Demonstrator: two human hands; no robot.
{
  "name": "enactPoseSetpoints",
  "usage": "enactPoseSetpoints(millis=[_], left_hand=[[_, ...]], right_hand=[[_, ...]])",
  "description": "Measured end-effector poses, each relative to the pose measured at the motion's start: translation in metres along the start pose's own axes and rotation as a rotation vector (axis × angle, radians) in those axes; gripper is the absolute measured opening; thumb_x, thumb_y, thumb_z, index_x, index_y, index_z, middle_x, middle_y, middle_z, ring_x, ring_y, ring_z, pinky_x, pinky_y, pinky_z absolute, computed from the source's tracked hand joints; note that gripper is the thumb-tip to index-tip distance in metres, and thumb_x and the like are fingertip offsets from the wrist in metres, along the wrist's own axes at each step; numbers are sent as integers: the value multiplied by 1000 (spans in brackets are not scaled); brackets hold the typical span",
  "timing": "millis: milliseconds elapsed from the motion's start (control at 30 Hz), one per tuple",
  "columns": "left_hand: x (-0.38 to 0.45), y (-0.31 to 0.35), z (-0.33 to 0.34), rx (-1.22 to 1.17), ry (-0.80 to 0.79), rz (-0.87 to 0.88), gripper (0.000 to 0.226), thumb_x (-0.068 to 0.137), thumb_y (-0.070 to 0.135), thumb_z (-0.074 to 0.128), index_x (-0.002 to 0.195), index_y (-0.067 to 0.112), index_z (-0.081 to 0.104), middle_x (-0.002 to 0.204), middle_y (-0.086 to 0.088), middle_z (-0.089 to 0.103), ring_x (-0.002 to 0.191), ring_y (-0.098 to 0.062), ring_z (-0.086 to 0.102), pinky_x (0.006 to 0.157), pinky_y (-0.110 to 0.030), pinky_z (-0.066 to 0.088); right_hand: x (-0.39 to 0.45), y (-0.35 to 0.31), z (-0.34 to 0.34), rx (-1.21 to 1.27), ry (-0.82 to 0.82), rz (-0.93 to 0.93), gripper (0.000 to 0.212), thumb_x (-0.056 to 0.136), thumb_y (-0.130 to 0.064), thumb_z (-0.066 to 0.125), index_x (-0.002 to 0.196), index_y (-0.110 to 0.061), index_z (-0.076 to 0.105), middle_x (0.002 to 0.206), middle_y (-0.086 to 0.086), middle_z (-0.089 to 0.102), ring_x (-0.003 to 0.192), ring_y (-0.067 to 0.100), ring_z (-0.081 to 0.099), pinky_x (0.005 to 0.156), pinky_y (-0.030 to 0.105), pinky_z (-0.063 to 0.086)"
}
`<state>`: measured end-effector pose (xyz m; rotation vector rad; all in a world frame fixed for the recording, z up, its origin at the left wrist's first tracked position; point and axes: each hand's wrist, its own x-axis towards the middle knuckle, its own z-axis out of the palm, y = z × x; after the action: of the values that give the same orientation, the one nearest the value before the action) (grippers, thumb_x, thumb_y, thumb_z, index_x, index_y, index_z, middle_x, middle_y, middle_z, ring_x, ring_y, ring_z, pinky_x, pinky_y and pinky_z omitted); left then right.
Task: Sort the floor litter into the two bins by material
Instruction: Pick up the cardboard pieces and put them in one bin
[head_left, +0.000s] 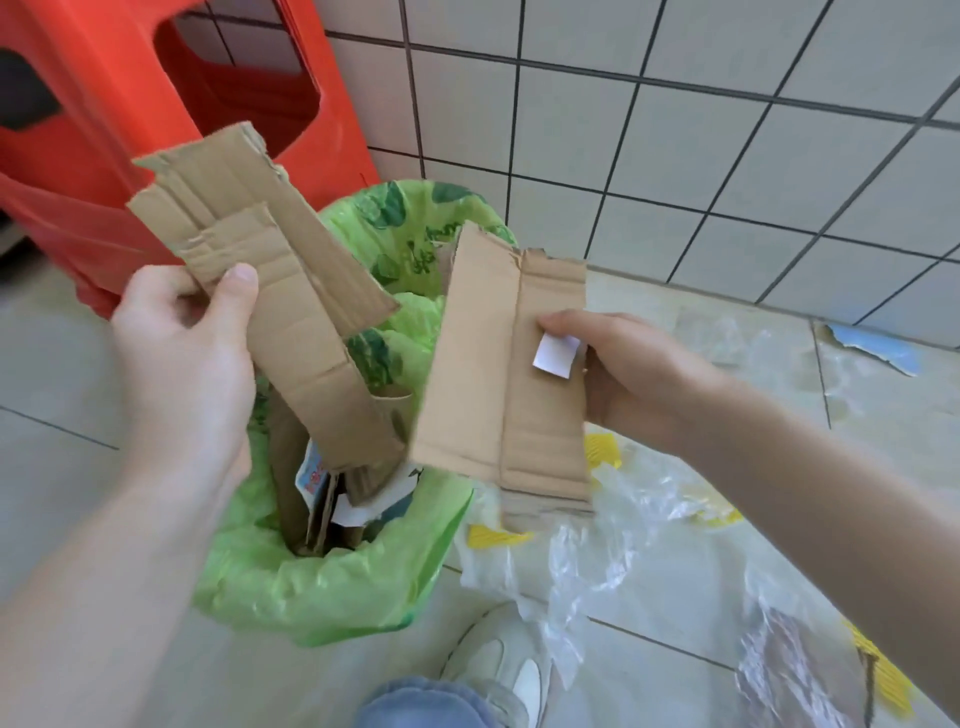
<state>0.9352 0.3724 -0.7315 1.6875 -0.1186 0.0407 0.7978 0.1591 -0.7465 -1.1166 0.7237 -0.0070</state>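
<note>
My left hand (182, 353) grips long torn brown cardboard strips (275, 291) that slant down into a bin lined with a green plastic bag (322, 587). My right hand (623, 369) holds a flat folded cardboard piece (498, 384) upright over the bin's right rim, together with a small white paper scrap (555, 354) under the thumb. Inside the bin lie more cardboard and paper pieces (332, 493). Only this one bin is in view.
Clear plastic bags with yellow print (597, 525) lie crumpled on the tiled floor at right, more plastic film (810, 670) at lower right. A blue torn scrap (878, 351) sits by the white tiled wall. A red plastic stool (135, 104) stands behind the bin. My shoe (498, 670) is below.
</note>
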Motion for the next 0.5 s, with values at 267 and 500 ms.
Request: enactPoseSetpoints(millis=[267, 500], left_hand=[[-8, -19, -9, 322, 10, 223, 21, 82, 33, 67, 90, 17, 56, 93, -12, 67, 88, -27, 65, 80, -48, 53], [-6, -38, -23, 555, -39, 173, 30, 78, 21, 73, 85, 20, 43, 85, -8, 63, 81, -30, 61, 73, -45, 49]], right_hand=[[21, 2, 62, -13, 54, -142, 32, 88, -6, 63, 118, -6, 53, 103, 11, 65, 90, 27, 67, 73, 45, 60], [23, 33, 87, -592, 103, -502, 23, 81, -16, 63, 104, -17, 59, 88, -1, 69, 81, 14, 68, 74, 38, 58]])
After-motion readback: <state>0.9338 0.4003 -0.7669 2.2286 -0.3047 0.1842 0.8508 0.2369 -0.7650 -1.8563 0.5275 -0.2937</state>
